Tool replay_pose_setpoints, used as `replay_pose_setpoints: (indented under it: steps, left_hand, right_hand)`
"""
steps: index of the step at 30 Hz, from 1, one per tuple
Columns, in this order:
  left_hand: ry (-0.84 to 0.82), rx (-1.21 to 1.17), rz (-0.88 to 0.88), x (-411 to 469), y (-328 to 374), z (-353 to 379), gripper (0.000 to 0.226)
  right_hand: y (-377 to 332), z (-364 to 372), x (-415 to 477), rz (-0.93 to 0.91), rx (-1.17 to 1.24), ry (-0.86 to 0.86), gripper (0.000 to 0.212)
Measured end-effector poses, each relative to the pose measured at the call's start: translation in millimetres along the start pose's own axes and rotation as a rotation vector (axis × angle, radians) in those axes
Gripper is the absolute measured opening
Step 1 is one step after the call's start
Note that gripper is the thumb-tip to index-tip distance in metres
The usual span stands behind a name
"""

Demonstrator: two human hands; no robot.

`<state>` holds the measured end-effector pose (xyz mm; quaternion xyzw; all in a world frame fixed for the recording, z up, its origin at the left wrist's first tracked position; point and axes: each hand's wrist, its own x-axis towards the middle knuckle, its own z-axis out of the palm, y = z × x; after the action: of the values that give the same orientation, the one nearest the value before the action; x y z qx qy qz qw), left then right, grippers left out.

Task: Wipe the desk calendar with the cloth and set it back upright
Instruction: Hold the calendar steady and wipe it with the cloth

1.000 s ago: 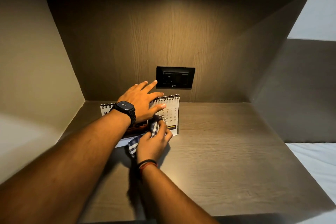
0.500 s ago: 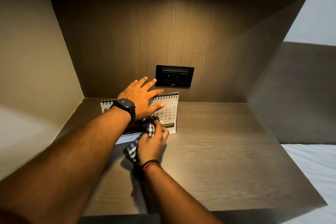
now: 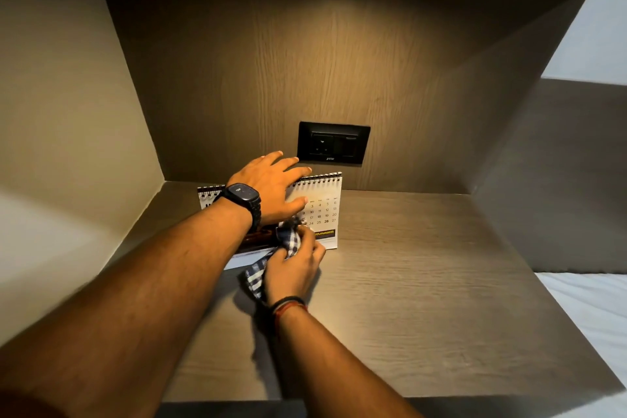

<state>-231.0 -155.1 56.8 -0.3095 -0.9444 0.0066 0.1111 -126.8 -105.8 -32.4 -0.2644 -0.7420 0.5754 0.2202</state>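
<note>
Left hand (image 3: 271,187), fingers spread, braces white spiral-bound desk calendar (image 3: 322,210) at its top edge — steadying it while right hand (image 3: 293,270), fingers bunched on blue-checked cloth (image 3: 288,241), rubs the face.

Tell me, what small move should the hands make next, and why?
Probably sweep the cloth sideways across the calendar page. The right hand presses it against the lower edge, while the left hand steadies the top.

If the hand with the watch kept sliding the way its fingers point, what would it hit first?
Probably the black socket plate on the back wall. The left hand rests over the calendar top, fingers aimed up and right toward it; depth between them is unclear.
</note>
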Motion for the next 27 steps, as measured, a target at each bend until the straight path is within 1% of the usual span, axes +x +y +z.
replay_pose_setpoints:
  steps: [3, 5, 7, 11, 13, 16, 18, 20, 24, 25, 27]
  left_hand:
    - [-0.001, -0.004, 0.001, 0, 1, -1, 0.065]
    - [0.005, -0.004, 0.000, -1, 2, -1, 0.065]
    - [0.011, -0.008, -0.001, 0, 1, -1, 0.065]
    - [-0.010, -0.006, -0.006, 1, 0, 0, 0.064]
    - [0.007, -0.002, -0.001, 1, 0, 1, 0.062]
    - [0.003, -0.003, -0.002, 1, 1, 1, 0.060]
    - [-0.009, 0.000, -0.009, 1, 1, 1, 0.059]
    - [-0.003, -0.001, -0.010, 2, 1, 1, 0.058]
    - [0.005, 0.004, -0.003, 2, 0, 3, 0.054]
    - [0.004, 0.007, -0.004, 2, 0, 3, 0.054]
    - [0.003, 0.011, -0.002, 2, 0, 3, 0.053]
  right_hand:
    - [-11, -2, 14, 0.070, 0.159, 0.152, 0.048]
    - [-15, -1, 17, 0.065, 0.194, 0.180, 0.049]
    - [-13, 1, 11, 0.051, 0.147, 0.131, 0.048]
    - [4, 2, -5, -0.067, -0.040, -0.023, 0.050]
    - [5, -1, -1, -0.054, -0.038, -0.008, 0.049]
    - [-3, -10, 17, 0.108, 0.102, 0.125, 0.047]
    - [-7, -14, 27, 0.173, 0.121, 0.153, 0.047]
    - [-6, -14, 25, 0.146, 0.088, 0.127, 0.046]
    - [8, -7, 0, -0.057, -0.069, -0.018, 0.048]
    - [11, -6, -1, -0.065, -0.081, -0.032, 0.049]
    - [8, -6, 4, -0.012, -0.032, 0.023, 0.049]
